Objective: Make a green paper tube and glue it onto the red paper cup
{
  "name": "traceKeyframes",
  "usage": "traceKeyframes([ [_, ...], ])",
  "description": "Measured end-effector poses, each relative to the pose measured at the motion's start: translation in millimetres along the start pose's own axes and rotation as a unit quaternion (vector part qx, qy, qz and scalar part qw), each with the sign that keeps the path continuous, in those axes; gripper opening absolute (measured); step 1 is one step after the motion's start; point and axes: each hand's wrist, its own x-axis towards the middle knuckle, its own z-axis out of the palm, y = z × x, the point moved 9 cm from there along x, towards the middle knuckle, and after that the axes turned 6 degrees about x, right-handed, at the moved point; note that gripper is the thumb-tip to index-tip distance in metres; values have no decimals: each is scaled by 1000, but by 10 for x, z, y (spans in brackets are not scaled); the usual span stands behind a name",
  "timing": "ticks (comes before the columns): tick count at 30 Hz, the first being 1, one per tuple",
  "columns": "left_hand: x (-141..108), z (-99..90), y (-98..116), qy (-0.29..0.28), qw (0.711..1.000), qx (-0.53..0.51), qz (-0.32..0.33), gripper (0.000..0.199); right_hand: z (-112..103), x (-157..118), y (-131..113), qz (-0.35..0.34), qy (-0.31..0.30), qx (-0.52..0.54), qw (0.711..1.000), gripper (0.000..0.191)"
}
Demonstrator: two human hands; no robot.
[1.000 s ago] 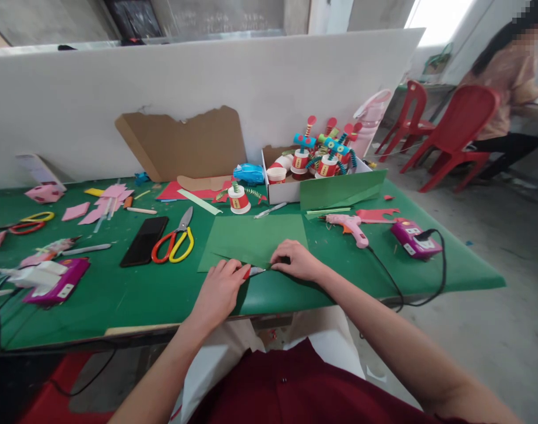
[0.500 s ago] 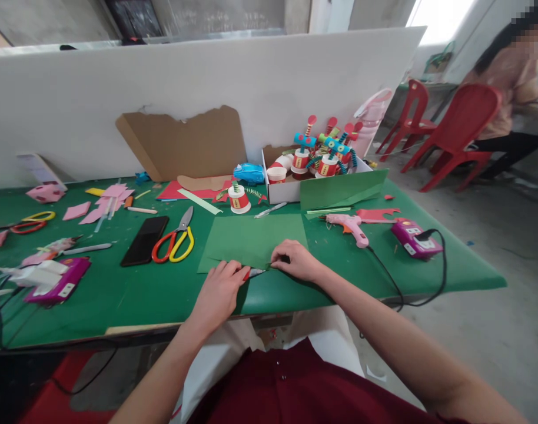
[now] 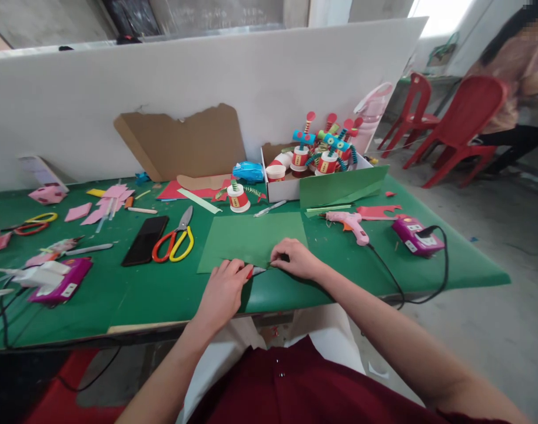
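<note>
A sheet of green paper [image 3: 253, 232] lies flat near the front edge of the table, its near edge lifted or curled. Over that edge bends my left hand [image 3: 225, 287], fingers closed around a slim red pen-like tool [image 3: 259, 271] with a grey tapered tip pointing right. Most of this tool is hidden under the hand. My right hand [image 3: 295, 259] pinches the near right edge of the paper, close to the tool's tip. Just beyond the sheet stand a red-and-white paper cup figure [image 3: 238, 198] with green folded arms and a whitish pen [image 3: 269, 208].
Scissors [image 3: 177, 238] and a black phone [image 3: 145, 240] lie left. A pink glue gun [image 3: 348, 225] and a purple power strip [image 3: 418, 237] are on the right. Behind stands a box [image 3: 284, 191] of cup figures. A person [image 3: 511, 82] sits far right.
Both hands stay at the paper's near edge with almost the same grip. The pen-like tool has shifted very slightly with the left hand. The camera view has tilted a little.
</note>
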Motion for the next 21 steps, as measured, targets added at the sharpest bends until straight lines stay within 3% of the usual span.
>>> traceKeyframes([
  [21, -11, 4, -2, -28, 1000, 5, -1, 41, 6, -11, 35, -9, 10, -8, 1000, 10],
])
